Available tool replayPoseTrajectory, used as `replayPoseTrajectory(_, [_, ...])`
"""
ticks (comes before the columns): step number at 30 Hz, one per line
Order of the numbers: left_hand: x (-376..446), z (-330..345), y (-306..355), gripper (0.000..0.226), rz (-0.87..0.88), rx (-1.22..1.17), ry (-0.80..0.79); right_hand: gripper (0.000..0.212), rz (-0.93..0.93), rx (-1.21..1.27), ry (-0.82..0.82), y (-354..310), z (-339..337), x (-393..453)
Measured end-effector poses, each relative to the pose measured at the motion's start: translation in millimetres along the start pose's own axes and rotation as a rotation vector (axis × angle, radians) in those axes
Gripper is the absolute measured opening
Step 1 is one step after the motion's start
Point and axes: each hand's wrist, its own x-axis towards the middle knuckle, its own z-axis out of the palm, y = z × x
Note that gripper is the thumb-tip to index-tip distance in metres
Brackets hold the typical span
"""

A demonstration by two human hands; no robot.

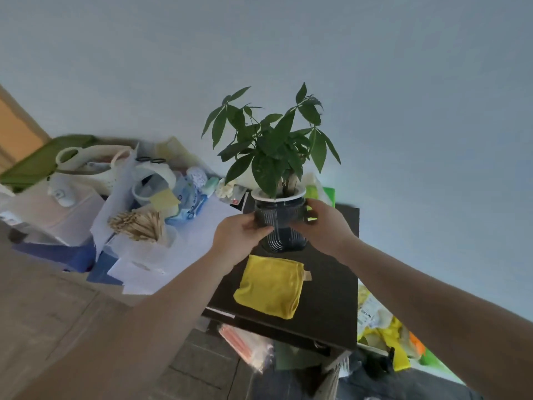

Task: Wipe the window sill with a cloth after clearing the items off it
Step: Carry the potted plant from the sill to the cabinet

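A green leafy plant in a dark ribbed pot [281,226] with a white rim stands upright at the far end of a dark brown table [328,293]. My left hand [238,238] grips the pot's left side and my right hand [323,223] grips its right side. Whether the pot's base touches the table or hangs just above it I cannot tell. A folded yellow cloth [269,285] lies flat on the same table, just nearer to me than the pot. No window sill is in view.
Left of the table is a cluttered heap: white papers [161,255], a bundle of wooden sticks [137,225], a cream bag [92,166], a green lid [43,160]. Yellow and green packets [386,330] lie at the right. A pale wall fills the background.
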Motion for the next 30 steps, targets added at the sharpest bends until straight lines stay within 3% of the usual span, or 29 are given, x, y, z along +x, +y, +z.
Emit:
replayPoseTrajectory(8, [74.2,-8.7,-55.3,0.04,0.08,0.01,-0.22,0.047,0.246,0.09,0.138,14.9,71.4,43.7])
replayPoseTrajectory(13, [103.0,-5.3,-84.2,0.045,0.122,0.028,-0.277,0.046,0.323,0.071,0.187,31.3,104.3,64.8])
replayPoseTrajectory(24, [133.8,15.6,-124.7,0.052,0.091,0.026,-0.406,0.052,0.395,-0.019,0.286,62.3,133.5,78.0])
replayPoseTrajectory(30, [137.0,16.2,-133.0,0.056,0.123,0.04,-0.474,0.05,0.391,0.053,0.331,65.4,144.9,74.9])
